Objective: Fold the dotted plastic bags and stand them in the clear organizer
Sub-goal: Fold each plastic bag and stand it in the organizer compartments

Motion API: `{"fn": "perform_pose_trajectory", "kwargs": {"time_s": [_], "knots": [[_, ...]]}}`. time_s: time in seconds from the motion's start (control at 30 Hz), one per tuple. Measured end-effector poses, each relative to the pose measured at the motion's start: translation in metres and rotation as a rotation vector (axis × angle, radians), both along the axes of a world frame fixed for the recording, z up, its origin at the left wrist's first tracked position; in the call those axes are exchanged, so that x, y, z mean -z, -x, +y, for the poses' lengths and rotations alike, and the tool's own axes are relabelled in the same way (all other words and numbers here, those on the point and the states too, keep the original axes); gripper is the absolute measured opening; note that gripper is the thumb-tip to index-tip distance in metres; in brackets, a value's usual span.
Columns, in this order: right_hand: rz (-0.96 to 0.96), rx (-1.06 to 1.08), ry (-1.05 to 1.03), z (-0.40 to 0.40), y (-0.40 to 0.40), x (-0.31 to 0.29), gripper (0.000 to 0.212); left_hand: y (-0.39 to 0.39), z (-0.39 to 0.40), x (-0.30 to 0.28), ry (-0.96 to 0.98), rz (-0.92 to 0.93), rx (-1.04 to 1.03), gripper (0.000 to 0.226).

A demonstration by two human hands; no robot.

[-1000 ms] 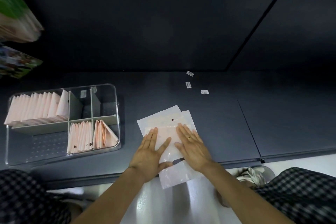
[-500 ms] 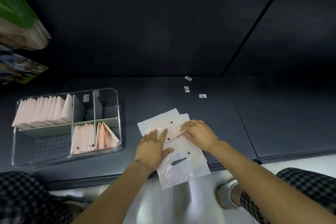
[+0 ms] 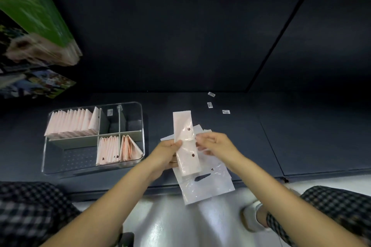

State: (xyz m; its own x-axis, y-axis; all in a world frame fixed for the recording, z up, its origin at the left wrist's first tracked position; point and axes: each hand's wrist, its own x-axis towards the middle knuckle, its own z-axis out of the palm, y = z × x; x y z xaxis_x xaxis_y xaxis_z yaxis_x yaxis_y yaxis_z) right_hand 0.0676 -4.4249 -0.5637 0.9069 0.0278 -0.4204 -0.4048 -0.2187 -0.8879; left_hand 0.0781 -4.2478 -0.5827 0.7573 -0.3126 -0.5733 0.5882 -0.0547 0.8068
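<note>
A dotted plastic bag (image 3: 186,142), folded into a long narrow pink strip, is lifted above the dark table. My left hand (image 3: 167,155) grips its left edge near the middle. My right hand (image 3: 215,143) pinches its right edge with curled fingers. Under them lies a stack of flat bags (image 3: 208,185) that hangs over the table's front edge. The clear organizer (image 3: 140,118) stands to the left, with folded pink bags (image 3: 72,123) upright in its back left compartment and more folded bags (image 3: 118,149) in the two front right ones.
Three small white labels (image 3: 210,104) lie on the table behind the bags. Green and printed packages (image 3: 38,26) hang at the upper left. A seam in the tabletop (image 3: 271,146) runs to the right. My checked-trousered knees and a shoe (image 3: 251,218) show below the table edge.
The top bag, pressed flat under both palms a second ago, has been folded into a narrow strip and lifted off the stack by both hands. The view has drawn closer.
</note>
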Motion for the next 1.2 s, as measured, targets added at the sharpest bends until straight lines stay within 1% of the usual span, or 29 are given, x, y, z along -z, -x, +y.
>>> {"fn": "perform_pose_trajectory", "kwargs": {"time_s": [0.07, 0.17, 0.27, 0.37, 0.4, 0.53, 0.6, 0.7, 0.77, 0.83, 1.0, 1.1, 1.2], "knots": [[-0.019, 0.015, -0.033, 0.011, 0.012, -0.003, 0.009, 0.007, 0.004, -0.008, 0.048, 0.037, -0.007, 0.022], [-0.071, 0.073, -0.023, 0.019, 0.022, -0.009, 0.009, 0.016, 0.011, -0.022, 0.059, 0.056, 0.003, 0.022], [-0.079, 0.069, -0.046, 0.023, 0.03, -0.014, 0.008, 0.024, 0.021, -0.029, 0.051, -0.015, -0.04, 0.018], [-0.057, 0.098, -0.111, 0.026, 0.037, -0.015, 0.004, 0.028, 0.033, -0.032, 0.014, -0.099, -0.185, 0.015], [-0.046, 0.122, -0.127, 0.027, 0.038, -0.014, 0.006, 0.029, 0.037, -0.032, 0.001, -0.118, -0.211, 0.014], [-0.032, 0.182, -0.149, 0.026, 0.042, -0.015, 0.005, 0.032, 0.045, -0.035, 0.035, -0.168, -0.261, 0.01], [-0.046, 0.188, -0.165, 0.027, 0.043, -0.016, 0.005, 0.033, 0.047, -0.034, 0.056, -0.156, -0.256, 0.005], [-0.075, 0.162, -0.171, 0.03, 0.044, -0.017, 0.005, 0.036, 0.043, -0.033, 0.086, -0.116, -0.186, 0.012], [-0.087, 0.147, -0.175, 0.031, 0.045, -0.016, 0.006, 0.038, 0.039, -0.033, 0.109, -0.104, -0.19, 0.008], [-0.092, 0.146, -0.185, 0.032, 0.047, -0.015, 0.007, 0.039, 0.038, -0.033, 0.125, -0.096, -0.21, 0.01], [-0.115, 0.142, -0.304, 0.035, 0.047, -0.014, 0.019, 0.038, 0.04, -0.035, 0.222, -0.062, -0.215, 0.017], [-0.176, 0.1, -0.3, 0.036, 0.047, -0.014, 0.027, 0.039, 0.042, -0.037, 0.282, -0.034, -0.202, 0.027], [-0.274, 0.099, -0.216, 0.038, 0.047, -0.014, 0.029, 0.039, 0.041, -0.038, 0.338, 0.049, -0.227, 0.022]]}}
